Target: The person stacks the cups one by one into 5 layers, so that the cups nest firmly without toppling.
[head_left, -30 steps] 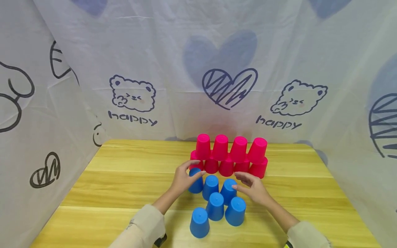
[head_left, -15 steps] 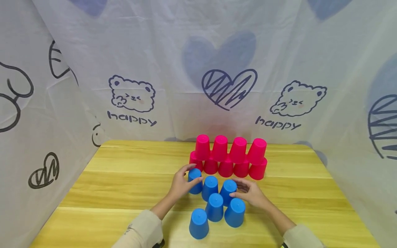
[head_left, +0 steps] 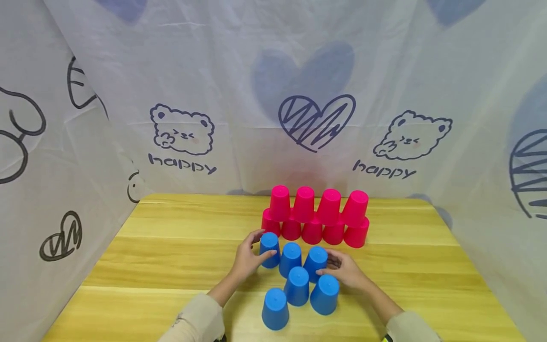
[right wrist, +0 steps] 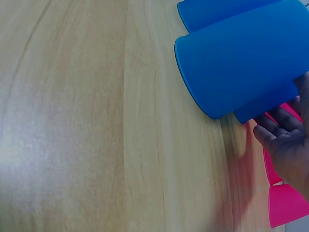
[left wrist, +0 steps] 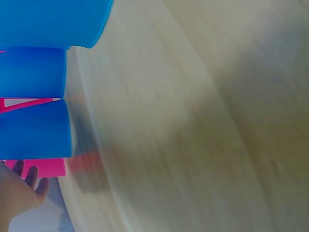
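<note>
Here the left hand point(head_left: 247, 259) and right hand point(head_left: 347, 271), both loosely spread, bracket the left-end blue cup point(head_left: 268, 246) and right-end blue cup point(head_left: 316, 259) just nearside of the pink cup stack point(head_left: 328, 209), apparently to steady the row between them.

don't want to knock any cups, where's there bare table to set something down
The table is bare left of the left hand and right of the right hand, out to the cloth. Between the hands it is crowded: blue cups stand close in front of the pink cups.
</note>
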A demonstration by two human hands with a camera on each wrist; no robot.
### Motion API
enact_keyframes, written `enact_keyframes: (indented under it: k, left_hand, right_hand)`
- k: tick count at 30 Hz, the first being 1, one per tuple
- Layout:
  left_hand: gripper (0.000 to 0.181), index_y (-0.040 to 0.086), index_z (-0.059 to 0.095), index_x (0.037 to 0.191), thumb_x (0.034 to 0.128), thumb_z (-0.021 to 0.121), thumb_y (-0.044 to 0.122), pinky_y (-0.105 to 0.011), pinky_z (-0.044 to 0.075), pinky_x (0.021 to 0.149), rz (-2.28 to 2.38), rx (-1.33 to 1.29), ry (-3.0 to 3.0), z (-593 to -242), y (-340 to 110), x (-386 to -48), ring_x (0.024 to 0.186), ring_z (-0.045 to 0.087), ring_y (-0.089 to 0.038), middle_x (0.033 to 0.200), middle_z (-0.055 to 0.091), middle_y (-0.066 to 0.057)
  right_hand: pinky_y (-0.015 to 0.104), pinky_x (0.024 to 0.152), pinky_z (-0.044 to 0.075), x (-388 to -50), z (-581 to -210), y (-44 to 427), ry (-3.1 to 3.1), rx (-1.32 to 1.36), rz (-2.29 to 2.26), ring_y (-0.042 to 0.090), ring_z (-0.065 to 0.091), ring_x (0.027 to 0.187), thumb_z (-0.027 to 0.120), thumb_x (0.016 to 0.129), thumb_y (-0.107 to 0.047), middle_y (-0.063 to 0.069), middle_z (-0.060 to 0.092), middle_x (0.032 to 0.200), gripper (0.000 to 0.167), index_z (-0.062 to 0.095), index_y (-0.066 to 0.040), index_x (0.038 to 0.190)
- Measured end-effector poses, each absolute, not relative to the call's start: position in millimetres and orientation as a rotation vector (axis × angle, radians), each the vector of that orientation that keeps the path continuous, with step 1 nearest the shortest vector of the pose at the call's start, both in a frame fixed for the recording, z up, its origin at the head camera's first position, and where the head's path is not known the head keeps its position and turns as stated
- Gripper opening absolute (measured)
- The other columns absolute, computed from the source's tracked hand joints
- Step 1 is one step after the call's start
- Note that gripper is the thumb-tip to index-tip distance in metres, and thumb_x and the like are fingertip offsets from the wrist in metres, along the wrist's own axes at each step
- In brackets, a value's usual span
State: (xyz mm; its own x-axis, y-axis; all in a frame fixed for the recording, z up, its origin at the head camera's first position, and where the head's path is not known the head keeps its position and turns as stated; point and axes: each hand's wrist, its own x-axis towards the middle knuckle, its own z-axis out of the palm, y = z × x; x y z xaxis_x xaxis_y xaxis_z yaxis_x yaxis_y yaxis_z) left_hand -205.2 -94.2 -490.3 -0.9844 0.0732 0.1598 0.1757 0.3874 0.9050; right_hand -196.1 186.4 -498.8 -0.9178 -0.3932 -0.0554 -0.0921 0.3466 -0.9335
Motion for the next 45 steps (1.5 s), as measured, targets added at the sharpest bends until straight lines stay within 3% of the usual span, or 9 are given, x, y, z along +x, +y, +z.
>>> enact_keyframes:
  k: [10, 27, 36, 45]
  left_hand:
    - [0.076, 0.003, 0.031, 0.14, 0.0781, 0.074, 0.017, -0.054, 0.044, 0.096, -1.659, -0.267, -2.676, -507, -95, -202, 0.121, 0.047, -0.039, 0.132, 0.049, -0.019]
    - [0.057, -0.001, 0.042, 0.131, 0.0823, 0.069, 0.011, -0.05, 0.047, 0.095, -1.676, -0.284, -2.63, -510, -93, -206, 0.116, 0.052, -0.039, 0.126, 0.054, -0.021]
    - [0.056, 0.001, 0.043, 0.13, 0.082, 0.069, 0.011, -0.052, 0.045, 0.097, -1.692, -0.285, -2.654, -505, -97, -207, 0.119, 0.05, -0.04, 0.129, 0.053, -0.02]
    - [0.057, 0.001, 0.043, 0.131, 0.0821, 0.07, 0.014, -0.051, 0.044, 0.098, -1.657, -0.26, -2.688, -494, -98, -208, 0.12, 0.05, -0.038, 0.13, 0.053, -0.019]
  right_hand:
    - [0.046, 0.098, 0.045, -196, -503, 187, 2.337, -0.441, -1.587, 0.04, 0.053, 0.117, 0.069, 0.083, -0.021, 0.027, 0.053, 0.126, 0.062, 0.043, 0.008, 0.132]
    - [0.045, 0.096, 0.047, -196, -504, 186, 2.366, -0.388, -1.668, 0.04, 0.053, 0.116, 0.07, 0.082, -0.02, 0.025, 0.055, 0.125, 0.057, 0.048, 0.004, 0.129]
    - [0.035, 0.092, 0.051, -197, -500, 186, 2.421, -0.356, -1.708, 0.036, 0.056, 0.113, 0.071, 0.081, -0.015, 0.023, 0.058, 0.122, 0.054, 0.049, 0.002, 0.128]
    - [0.035, 0.091, 0.051, -199, -494, 189, 2.49, -0.374, -1.719, 0.036, 0.057, 0.111, 0.07, 0.081, -0.013, 0.023, 0.059, 0.119, 0.051, 0.051, 0.002, 0.126]
